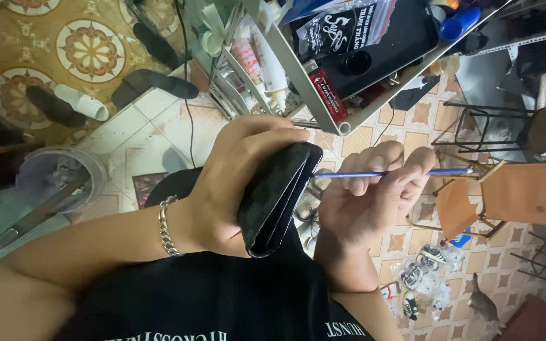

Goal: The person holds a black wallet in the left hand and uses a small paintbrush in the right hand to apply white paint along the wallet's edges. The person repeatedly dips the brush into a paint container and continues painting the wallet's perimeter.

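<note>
Wallet [277, 197], black and folded, clamped upright at the centre of the frame in the left hand [235, 183], thumb across its top edge and fingers wrapped behind, long axis running from upper right down to lower left, fold edge turned toward the right hand [364, 199]. Thin blue brush [406, 172] pinched in the curled fingers of the right hand, lying almost level, long axis running left to right, its left tip touching or just beside the upper edge of the wallet; cannot tell which. Both hands closed, each on its own thing, just beside each other with the wallet between them, left hand nearer to it. Silver chain bracelet [167, 225] on the left wrist. Cluttered shelf [323, 113] across the upper middle, orange folding chair [513, 192] at right over patterned tiled floor [412, 243]
</note>
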